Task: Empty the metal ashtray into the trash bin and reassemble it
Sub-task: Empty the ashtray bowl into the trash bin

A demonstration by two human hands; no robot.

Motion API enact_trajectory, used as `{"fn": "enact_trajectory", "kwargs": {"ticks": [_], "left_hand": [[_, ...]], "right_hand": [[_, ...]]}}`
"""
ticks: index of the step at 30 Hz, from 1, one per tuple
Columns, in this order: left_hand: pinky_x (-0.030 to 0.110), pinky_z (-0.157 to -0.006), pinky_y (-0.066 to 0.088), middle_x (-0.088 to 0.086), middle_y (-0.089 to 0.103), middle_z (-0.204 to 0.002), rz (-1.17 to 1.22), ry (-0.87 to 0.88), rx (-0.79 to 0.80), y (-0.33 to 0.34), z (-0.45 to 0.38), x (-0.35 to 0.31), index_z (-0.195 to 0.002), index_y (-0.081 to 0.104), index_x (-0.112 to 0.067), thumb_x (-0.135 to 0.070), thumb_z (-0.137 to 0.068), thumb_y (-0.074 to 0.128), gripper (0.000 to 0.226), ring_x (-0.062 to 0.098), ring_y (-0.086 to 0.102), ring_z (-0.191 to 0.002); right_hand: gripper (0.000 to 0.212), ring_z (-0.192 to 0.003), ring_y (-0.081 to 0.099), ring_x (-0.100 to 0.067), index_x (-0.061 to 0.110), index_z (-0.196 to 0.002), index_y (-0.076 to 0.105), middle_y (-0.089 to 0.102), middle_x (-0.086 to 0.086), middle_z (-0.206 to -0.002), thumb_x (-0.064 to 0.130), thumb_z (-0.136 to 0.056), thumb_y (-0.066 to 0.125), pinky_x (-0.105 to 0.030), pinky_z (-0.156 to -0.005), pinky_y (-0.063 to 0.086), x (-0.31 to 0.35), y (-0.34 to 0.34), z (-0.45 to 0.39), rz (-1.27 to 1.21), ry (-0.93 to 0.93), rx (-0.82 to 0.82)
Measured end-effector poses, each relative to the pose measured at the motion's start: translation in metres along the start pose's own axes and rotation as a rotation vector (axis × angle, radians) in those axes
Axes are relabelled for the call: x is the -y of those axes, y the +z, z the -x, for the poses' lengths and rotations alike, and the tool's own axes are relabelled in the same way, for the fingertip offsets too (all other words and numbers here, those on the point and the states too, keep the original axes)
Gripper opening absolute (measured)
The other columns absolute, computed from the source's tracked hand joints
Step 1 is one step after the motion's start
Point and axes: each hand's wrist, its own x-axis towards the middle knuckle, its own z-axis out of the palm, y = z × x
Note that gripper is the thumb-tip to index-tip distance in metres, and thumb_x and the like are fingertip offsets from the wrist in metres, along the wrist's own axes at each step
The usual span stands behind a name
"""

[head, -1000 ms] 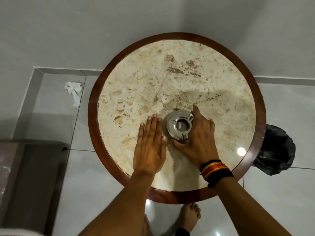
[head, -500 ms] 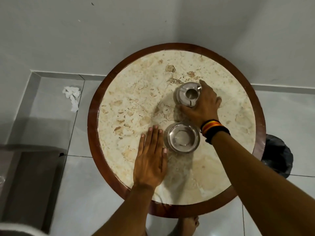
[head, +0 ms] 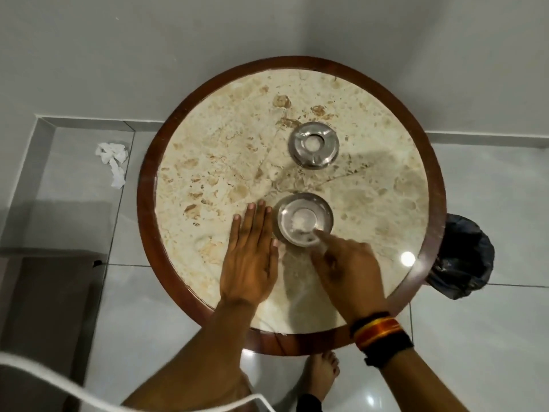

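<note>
The metal ashtray stands in two parts on the round marble table (head: pixel 208 162). Its ring-shaped lid (head: pixel 313 147) lies alone toward the far side. The round bowl (head: pixel 302 219) sits nearer me, with pale ash inside. My left hand (head: pixel 252 257) lies flat on the table, fingers together, just left of the bowl. My right hand (head: pixel 347 266) is blurred at the bowl's near right rim, one finger touching or just over the edge; whether it grips the bowl is unclear. A trash bin (head: pixel 463 257) with a black liner stands on the floor, right of the table.
The table stands close to a grey wall. A crumpled white tissue (head: pixel 114 162) lies on the tiled floor at the left. My bare foot (head: pixel 322 373) shows under the table's near edge. A dark mat (head: pixel 47 307) lies at the lower left.
My right hand lifted the lid off the bowl, set it down farther back on the table, let go, and came back to the bowl's rim. My left hand stayed flat.
</note>
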Motion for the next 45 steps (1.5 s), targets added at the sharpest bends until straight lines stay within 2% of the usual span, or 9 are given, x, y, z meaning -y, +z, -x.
{"fn": "enact_trajectory", "kwargs": {"ticks": [7, 13, 18, 27, 31, 36, 38, 41, 45], "left_hand": [[0.055, -0.136, 0.018, 0.014, 0.019, -0.180, -0.091, 0.092, 0.010, 0.001, -0.007, 0.000, -0.170, 0.022, -0.006, -0.030, -0.112, 0.025, 0.062, 0.028, 0.013, -0.169], [0.055, -0.137, 0.010, 0.013, 0.015, -0.181, -0.041, 0.079, 0.030, -0.002, -0.004, 0.000, -0.171, 0.018, -0.007, -0.033, -0.111, 0.021, 0.065, 0.027, 0.009, -0.170], [0.056, -0.137, 0.008, 0.012, 0.009, -0.182, -0.043, 0.140, 0.074, 0.004, -0.010, -0.014, -0.172, 0.013, -0.010, -0.033, -0.111, 0.021, 0.066, 0.027, 0.006, -0.170], [0.051, -0.138, 0.005, 0.013, 0.015, -0.182, -0.021, 0.087, 0.047, -0.006, -0.008, -0.009, -0.171, 0.019, -0.007, -0.028, -0.107, 0.027, 0.067, 0.025, 0.007, -0.170], [0.048, -0.139, 0.004, 0.015, 0.017, -0.181, -0.001, 0.084, 0.050, -0.006, -0.009, -0.011, -0.170, 0.022, -0.004, -0.025, -0.105, 0.030, 0.068, 0.027, 0.009, -0.170], [0.048, -0.138, 0.005, 0.015, 0.018, -0.181, -0.004, 0.083, 0.048, -0.006, -0.010, -0.009, -0.170, 0.022, -0.005, -0.025, -0.105, 0.031, 0.068, 0.027, 0.009, -0.170], [0.048, -0.138, 0.004, 0.015, 0.017, -0.181, -0.012, 0.085, 0.046, -0.007, -0.010, -0.007, -0.170, 0.021, -0.005, -0.025, -0.106, 0.030, 0.068, 0.026, 0.008, -0.170], [0.049, -0.138, 0.005, 0.014, 0.016, -0.181, -0.015, 0.091, 0.044, -0.006, -0.008, -0.006, -0.170, 0.020, -0.005, -0.027, -0.106, 0.028, 0.068, 0.026, 0.009, -0.170], [0.055, -0.138, 0.009, 0.014, 0.016, -0.181, -0.030, 0.091, 0.042, -0.003, -0.009, -0.006, -0.170, 0.019, -0.006, -0.028, -0.108, 0.027, 0.067, 0.027, 0.010, -0.170]], "right_hand": [[0.022, -0.059, 0.063, -0.025, 0.021, -0.101, 0.076, 0.070, 0.000, -0.071, 0.011, -0.081, 0.074, -0.032, -0.064, 0.043, -0.029, 0.017, 0.003, 0.188, -0.196, -0.030], [0.017, -0.067, 0.067, -0.022, 0.017, -0.105, 0.076, 0.074, -0.001, -0.080, 0.010, -0.090, 0.071, -0.036, -0.063, 0.052, -0.079, -0.036, 0.036, 0.012, -0.073, -0.235], [0.013, -0.080, 0.070, -0.011, 0.012, -0.107, 0.075, 0.074, 0.001, -0.089, 0.013, -0.097, 0.066, -0.019, -0.078, 0.056, -0.173, -0.091, 0.062, -0.433, 0.397, -0.475], [0.025, -0.048, 0.061, -0.013, 0.013, -0.082, 0.059, 0.055, 0.002, -0.059, 0.015, -0.105, 0.048, -0.020, -0.049, 0.055, -0.313, -0.047, 0.027, -1.530, 1.254, -0.470], [0.026, -0.055, 0.058, -0.011, 0.015, -0.089, 0.055, 0.058, 0.000, -0.067, 0.012, -0.108, 0.037, -0.018, -0.043, 0.054, -0.319, -0.013, 0.030, -1.561, 1.382, -0.347], [0.042, -0.079, 0.061, -0.020, 0.004, -0.148, 0.041, 0.060, -0.009, -0.093, 0.000, -0.107, 0.031, -0.031, -0.057, 0.061, -0.322, -0.003, 0.027, -1.584, 1.424, -0.506], [0.045, -0.083, 0.062, -0.024, 0.003, -0.149, 0.038, 0.062, -0.014, -0.103, -0.003, -0.106, 0.029, -0.033, -0.067, 0.060, -0.320, -0.005, 0.028, -1.563, 1.443, -0.512], [0.043, -0.078, 0.062, -0.026, 0.001, -0.148, 0.039, 0.062, -0.017, -0.101, -0.003, -0.106, 0.029, -0.030, -0.057, 0.062, -0.312, -0.011, 0.027, -1.505, 1.451, -0.489], [0.020, -0.051, 0.067, -0.024, 0.000, -0.119, 0.054, 0.061, -0.027, -0.101, 0.012, -0.107, 0.043, -0.038, -0.085, 0.060, -0.285, -0.034, 0.016, -1.444, 1.341, -0.656]]}}
